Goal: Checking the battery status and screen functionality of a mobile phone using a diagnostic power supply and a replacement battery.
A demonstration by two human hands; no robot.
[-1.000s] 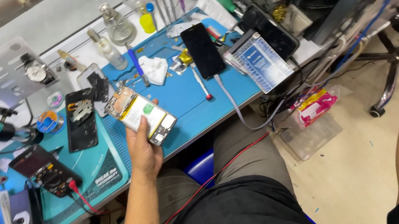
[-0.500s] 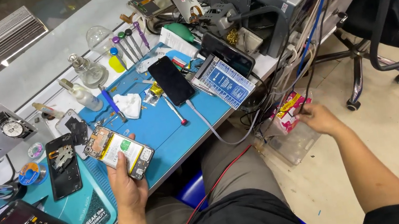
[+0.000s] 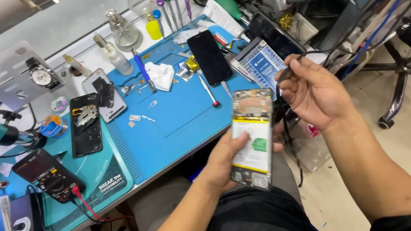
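Note:
My left hand [image 3: 227, 159] holds an opened phone [image 3: 252, 138], back cover off, with a yellow-and-white battery and a green part showing. It is lifted off the bench, over my lap. My right hand [image 3: 313, 92] is just right of the phone's top end, fingers pinched on a thin dark cable [image 3: 283, 75] that hangs down beside the phone. A whole black phone [image 3: 209, 57] lies face up on the blue mat [image 3: 178, 123] behind.
The bench holds a black multimeter [image 3: 47, 176] with red lead, two opened phones [image 3: 85, 122], a white cloth [image 3: 160, 75], screwdrivers, glass bottles [image 3: 124, 34], a wristwatch [image 3: 41, 76] and a microscope arm at far left. A chair base [image 3: 409, 90] stands on the floor right.
My right hand came up from the floor-side bag with a thin cable and now sits by the phone. My left hand has drawn the opened phone off the mat toward my lap.

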